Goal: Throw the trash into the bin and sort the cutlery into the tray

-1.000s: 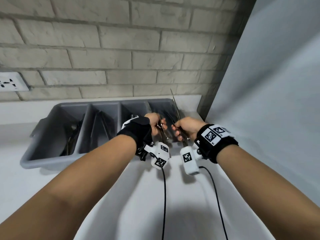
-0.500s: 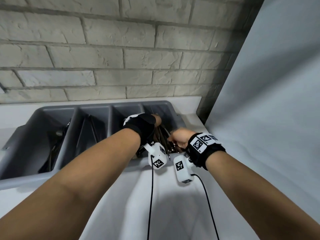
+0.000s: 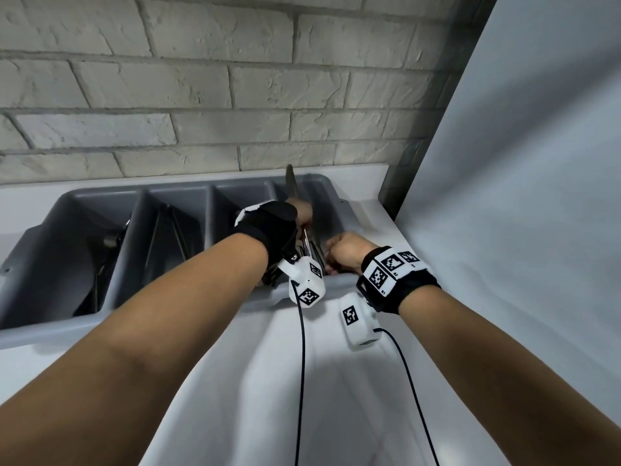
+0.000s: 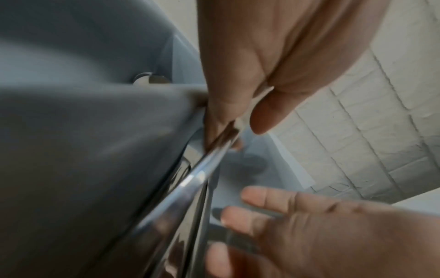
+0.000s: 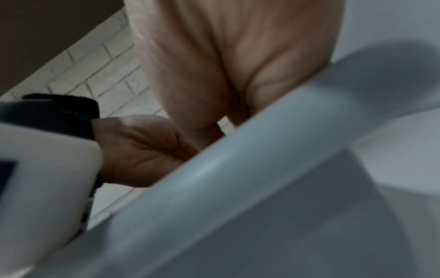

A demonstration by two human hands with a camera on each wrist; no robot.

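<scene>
The grey cutlery tray (image 3: 53, 210) has several compartments and stands against the brick wall. My left hand (image 3: 302, 213) is over its rightmost compartment and pinches a bundle of metal cutlery (image 3: 311, 250), one blade (image 3: 289, 178) pointing up past the far rim. In the left wrist view, thumb and finger of my left hand (image 4: 240, 122) pinch the shiny handles (image 4: 190, 180). My right hand (image 3: 342, 252) reaches over the tray's near rim beside them. Its fingers (image 4: 273, 199) lie straight inside the compartment and hold nothing. The tray rim (image 5: 214, 169) hides them in the right wrist view.
Cutlery lies in the far-left compartment (image 3: 107, 240) and in the one beside it (image 3: 168, 230). A white panel (image 3: 521, 163) stands close on the right. The tray sits on a white counter (image 3: 235, 398). Two black cables (image 3: 302, 364) hang from the wrist cameras.
My right hand held a knife upright a second ago; it went down into the rightmost compartment and now its fingers are straight and hold nothing. The left hand keeps its bundle.
</scene>
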